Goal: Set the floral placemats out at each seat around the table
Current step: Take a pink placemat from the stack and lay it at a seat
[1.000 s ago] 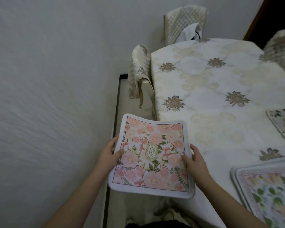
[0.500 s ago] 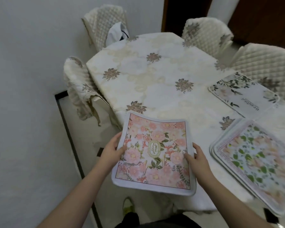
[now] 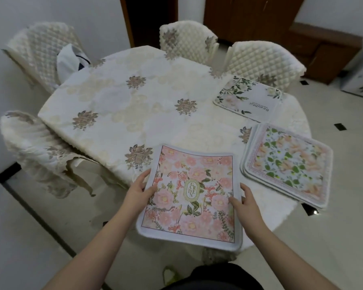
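Pink placemat (image 3: pixel 190 195): we hold it by its two side edges at the near rim of the counter (image 3: pixel 134 105); its near end overhangs the floor.
Left grip (image 3: pixel 139 188): thumb on top, fingers curled under the left edge.
Right grip (image 3: pixel 244 203): pinches the right edge.
Open room: bare cloth lies ahead and to the left.
Around: a stack of placemats (image 3: pixel 287 164) lies just to the right; a white placemat (image 3: pixel 248 97) lies beyond it; quilted chairs (image 3: pixel 189 41) ring the counter.
Writing: "GARDEN" on ours; "Beautiful" on the white one.
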`<state>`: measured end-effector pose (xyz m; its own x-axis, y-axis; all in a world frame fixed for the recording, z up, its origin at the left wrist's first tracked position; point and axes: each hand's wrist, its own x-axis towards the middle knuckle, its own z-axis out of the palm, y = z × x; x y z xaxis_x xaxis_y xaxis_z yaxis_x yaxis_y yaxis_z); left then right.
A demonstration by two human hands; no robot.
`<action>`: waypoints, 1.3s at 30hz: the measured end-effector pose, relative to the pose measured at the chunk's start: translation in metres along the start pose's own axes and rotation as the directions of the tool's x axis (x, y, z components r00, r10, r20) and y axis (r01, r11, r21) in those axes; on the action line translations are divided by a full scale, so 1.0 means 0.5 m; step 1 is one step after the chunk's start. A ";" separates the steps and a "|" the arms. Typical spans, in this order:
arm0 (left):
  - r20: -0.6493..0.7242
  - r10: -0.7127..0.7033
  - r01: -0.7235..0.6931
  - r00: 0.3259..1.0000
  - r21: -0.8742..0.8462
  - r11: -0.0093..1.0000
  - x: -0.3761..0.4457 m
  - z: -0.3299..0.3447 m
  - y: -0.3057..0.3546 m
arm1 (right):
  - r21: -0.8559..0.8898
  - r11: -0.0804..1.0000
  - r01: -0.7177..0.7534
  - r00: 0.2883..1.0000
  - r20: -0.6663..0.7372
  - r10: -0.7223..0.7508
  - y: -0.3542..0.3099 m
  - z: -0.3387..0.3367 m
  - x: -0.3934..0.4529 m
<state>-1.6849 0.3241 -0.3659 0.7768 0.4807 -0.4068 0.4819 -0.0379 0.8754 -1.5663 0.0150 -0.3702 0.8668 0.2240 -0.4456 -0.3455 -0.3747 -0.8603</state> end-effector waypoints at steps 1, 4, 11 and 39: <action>0.012 -0.003 0.003 1.000 0.010 1.000 0.011 0.010 0.007 | 0.009 1.000 -0.008 1.000 -0.018 0.008 0.003 -0.007 0.001; 0.033 0.008 -0.009 0.999 0.056 0.998 0.042 0.038 0.032 | 0.037 0.999 -0.039 0.997 -0.058 0.041 0.016 -0.027 0.010; 0.058 -0.007 -0.002 0.998 0.140 0.990 0.102 0.091 0.080 | 0.120 0.990 -0.074 0.992 -0.094 0.086 0.029 -0.059 0.053; 0.361 0.087 -0.212 0.928 0.322 0.923 0.363 0.061 0.048 | 0.195 0.963 -0.187 0.827 -0.497 0.262 0.010 0.109 0.095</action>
<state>-1.5200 0.3840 -0.4270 0.9096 0.1266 -0.3957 0.4107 -0.4185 0.8101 -1.5467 0.0726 -0.4092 0.8055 -0.3597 -0.4710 -0.5652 -0.2272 -0.7931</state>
